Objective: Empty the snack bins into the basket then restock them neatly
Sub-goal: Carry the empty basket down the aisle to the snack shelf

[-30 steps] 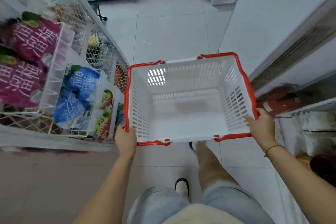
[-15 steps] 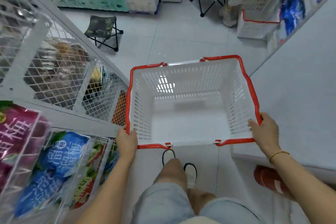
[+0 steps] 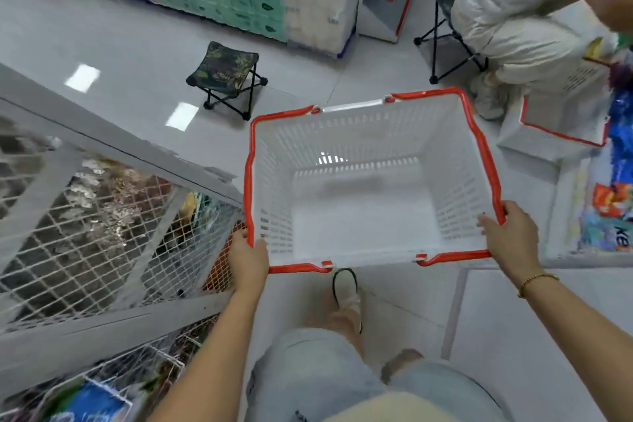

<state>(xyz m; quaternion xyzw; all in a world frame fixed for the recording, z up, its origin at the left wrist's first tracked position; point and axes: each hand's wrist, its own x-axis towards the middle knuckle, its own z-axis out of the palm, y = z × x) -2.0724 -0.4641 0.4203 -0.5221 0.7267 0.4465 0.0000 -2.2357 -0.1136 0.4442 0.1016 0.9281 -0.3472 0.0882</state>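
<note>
Head view: a white basket (image 3: 359, 134) with a red rim is held level above the tiled floor. Its near left corner is gripped by the left hand (image 3: 248, 259), fingers curled round the rim. Its near right corner is clasped by the right hand (image 3: 510, 236), fingers folded over the rim. Wire snack bins (image 3: 102, 226) are seen just left of the basket. Beyond the basket a folding stool (image 3: 226, 75) stands, and a seated person (image 3: 513, 10) is seen beyond its far right corner.
</note>
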